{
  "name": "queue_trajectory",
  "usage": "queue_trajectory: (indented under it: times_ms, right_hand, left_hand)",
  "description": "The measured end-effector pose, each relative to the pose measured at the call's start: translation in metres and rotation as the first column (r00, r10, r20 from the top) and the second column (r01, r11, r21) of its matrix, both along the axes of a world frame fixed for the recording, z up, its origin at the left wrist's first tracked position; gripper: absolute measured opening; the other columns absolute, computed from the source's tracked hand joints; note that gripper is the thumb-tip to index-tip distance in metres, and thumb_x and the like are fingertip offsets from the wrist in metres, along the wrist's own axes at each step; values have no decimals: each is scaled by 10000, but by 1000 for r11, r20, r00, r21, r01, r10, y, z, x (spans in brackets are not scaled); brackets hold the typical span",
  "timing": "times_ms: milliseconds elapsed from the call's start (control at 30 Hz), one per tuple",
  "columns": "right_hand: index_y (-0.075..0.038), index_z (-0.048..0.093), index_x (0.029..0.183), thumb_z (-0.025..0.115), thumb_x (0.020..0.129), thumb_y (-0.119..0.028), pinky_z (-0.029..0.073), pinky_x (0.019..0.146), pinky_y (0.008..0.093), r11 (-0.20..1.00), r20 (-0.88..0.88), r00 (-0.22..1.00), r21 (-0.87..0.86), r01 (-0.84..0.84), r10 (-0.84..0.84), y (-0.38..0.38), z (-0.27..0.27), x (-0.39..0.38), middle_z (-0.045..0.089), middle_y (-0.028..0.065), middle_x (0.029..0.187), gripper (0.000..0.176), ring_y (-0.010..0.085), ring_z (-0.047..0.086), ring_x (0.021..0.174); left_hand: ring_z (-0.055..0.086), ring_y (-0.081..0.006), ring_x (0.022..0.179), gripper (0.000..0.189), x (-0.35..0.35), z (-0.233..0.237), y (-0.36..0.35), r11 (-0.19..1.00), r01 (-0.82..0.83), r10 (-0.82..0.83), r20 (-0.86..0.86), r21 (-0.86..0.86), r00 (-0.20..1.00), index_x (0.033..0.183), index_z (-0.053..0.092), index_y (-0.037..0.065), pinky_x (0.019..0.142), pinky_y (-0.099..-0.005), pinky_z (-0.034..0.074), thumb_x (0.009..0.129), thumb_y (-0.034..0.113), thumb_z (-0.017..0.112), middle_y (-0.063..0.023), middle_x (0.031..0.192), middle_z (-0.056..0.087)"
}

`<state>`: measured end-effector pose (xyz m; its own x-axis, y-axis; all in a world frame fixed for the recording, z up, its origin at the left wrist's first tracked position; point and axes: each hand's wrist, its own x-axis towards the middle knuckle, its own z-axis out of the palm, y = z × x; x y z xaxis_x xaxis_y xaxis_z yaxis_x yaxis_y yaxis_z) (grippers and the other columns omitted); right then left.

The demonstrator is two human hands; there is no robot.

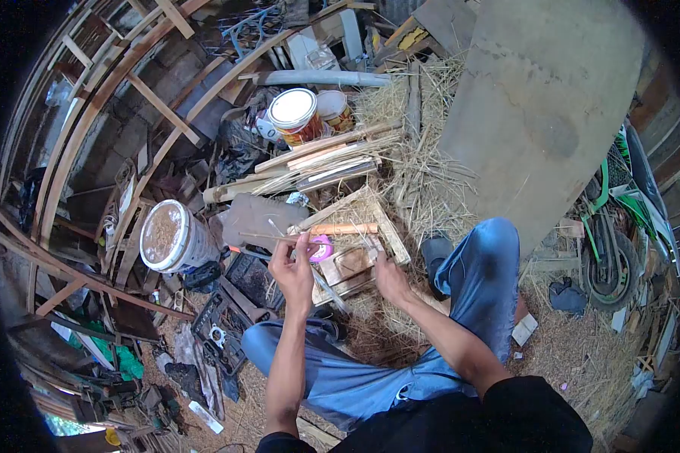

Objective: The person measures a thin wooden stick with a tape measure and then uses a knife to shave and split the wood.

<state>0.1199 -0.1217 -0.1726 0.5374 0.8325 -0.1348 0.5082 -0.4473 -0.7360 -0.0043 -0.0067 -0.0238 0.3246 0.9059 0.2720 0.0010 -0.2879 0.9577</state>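
My left hand (pixel 291 275) is raised with its fingers pinched on a thin stick (pixel 258 235), which points out to the left. Just right of those fingers is a pink ring (pixel 322 248), perhaps a tape roll. My right hand (pixel 391 281) is closed at the inner side of a wooden frame (pixel 389 223); a small pale end shows above its fingers, too small to name. Inside the frame, an orange-brown wood strip (pixel 344 229) lies across, with a wooden block (pixel 351 264) below it. A long grey blade-like bar (pixel 331 293) slants between my hands.
A white bucket (pixel 170 235) of brown grains stands left, beside a grey jerrycan (pixel 261 219). Wood strips (pixel 332 155) and paint pails (pixel 293 112) lie ahead. An open tool case (pixel 219 332) is near my left knee. A large board (pixel 536 113) leans right, near a green motorbike (pixel 608 226).
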Motion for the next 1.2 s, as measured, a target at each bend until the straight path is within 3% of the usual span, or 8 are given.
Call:
queue_trajectory:
  times_ms: [133,200,600,767,900,967,1000,1200]
  right_hand:
    - [81,380,1052,303,962,-203,473,659,546,998,79,996,44,-49,45,-6,-7,2,585,343,756,308,486,595,762]
    - [32,384,1053,344,900,-94,487,687,535,996,17,998,-56,-66,67,-6,-5,3,604,340,796,202,488,609,767]
    - [23,401,1053,354,908,-100,514,697,513,967,100,995,-253,10,16,-19,-18,10,623,310,868,196,436,636,808]
    - [35,418,1054,334,938,-155,485,742,539,986,9,1000,-162,28,-27,-13,-31,16,621,308,851,238,453,622,811]
    - [58,411,1083,318,949,-144,473,735,550,998,39,997,-34,-62,63,-8,23,12,608,327,824,260,450,620,808]
    - [60,419,1070,352,937,-134,474,733,552,991,-222,975,-122,-50,22,-10,40,14,603,329,823,245,438,625,809]
    - [67,416,1068,341,938,-147,478,734,545,998,-46,999,-62,-27,24,-10,-29,19,604,323,823,262,450,617,818]
    - [65,411,1002,365,956,-193,448,697,562,1000,-57,998,28,7,-5,-14,-22,15,585,333,775,267,504,580,742]
  left_hand:
    - [595,-126,753,164,-1,2,-3,1000,-13,13,-9,16,1000,884,582,-49,699,-308,584,919,111,576,-70,828,591]
    - [630,-127,711,158,1,4,-5,997,-35,37,-23,74,999,883,603,-92,639,-259,559,913,59,566,-83,792,605]
    - [630,-124,703,147,1,-1,-4,990,-42,51,-65,132,997,872,621,-82,645,-260,554,904,54,576,-110,781,643]
    - [634,-132,744,123,2,1,1,996,31,-30,-11,78,999,861,622,-78,654,-256,553,895,32,576,-113,815,647]
    - [617,-144,790,93,0,-1,5,978,157,-147,-78,140,986,884,600,-84,704,-288,567,891,0,560,-111,874,622]
    - [617,-126,773,74,-2,0,3,980,159,-155,-38,117,987,847,616,-73,660,-251,548,873,-17,576,-114,853,639]
    - [617,-127,768,74,-1,0,4,972,175,-169,-55,157,984,848,614,-76,666,-253,550,874,-21,571,-112,857,640]
    - [617,-128,767,84,6,13,-3,972,189,-178,-92,136,980,861,604,-87,693,-260,562,883,-20,559,-106,868,631]
